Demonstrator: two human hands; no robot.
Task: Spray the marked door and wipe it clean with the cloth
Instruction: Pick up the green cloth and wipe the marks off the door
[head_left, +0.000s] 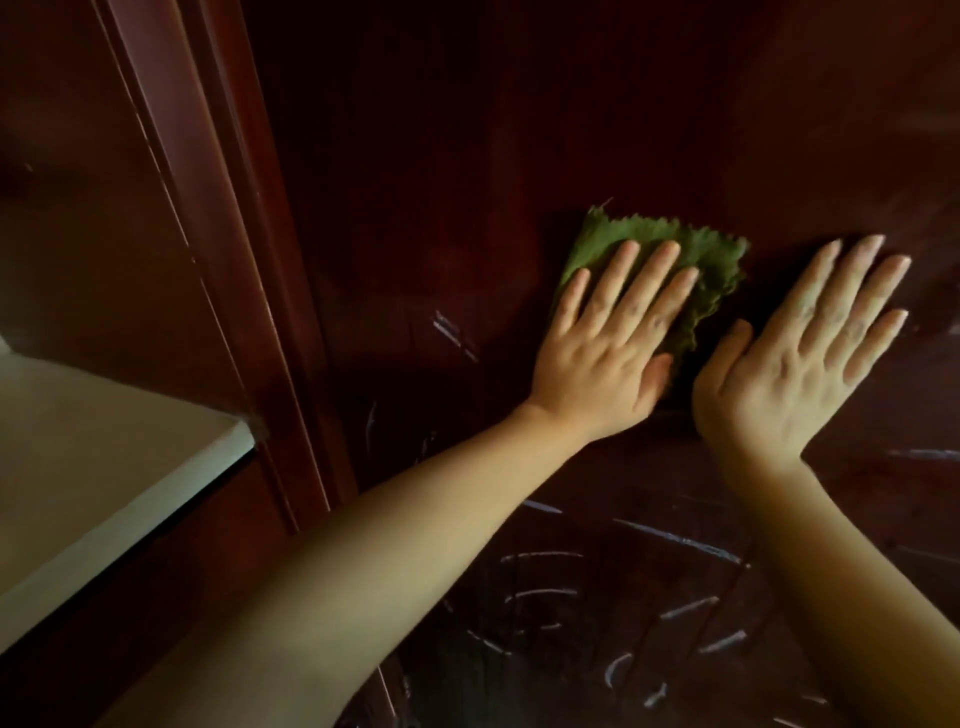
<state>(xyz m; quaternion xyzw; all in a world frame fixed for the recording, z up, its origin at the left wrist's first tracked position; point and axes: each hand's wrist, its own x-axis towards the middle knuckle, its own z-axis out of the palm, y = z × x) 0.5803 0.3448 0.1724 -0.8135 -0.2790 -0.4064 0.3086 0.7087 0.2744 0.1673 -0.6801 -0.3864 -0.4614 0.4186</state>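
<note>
The dark red-brown door (519, 130) fills most of the view. White chalk-like marks (680, 540) streak its lower part, with a few more left of my hands. My left hand (613, 338) lies flat, fingers spread, pressing a green cloth (711, 260) with a zigzag edge against the door. My right hand (810, 343) rests flat on the bare door just right of the cloth, fingers apart, holding nothing. No spray bottle is in view.
The door frame (234, 260) of the same dark wood runs diagonally down the left. Left of it, a pale wall (93, 467) juts in.
</note>
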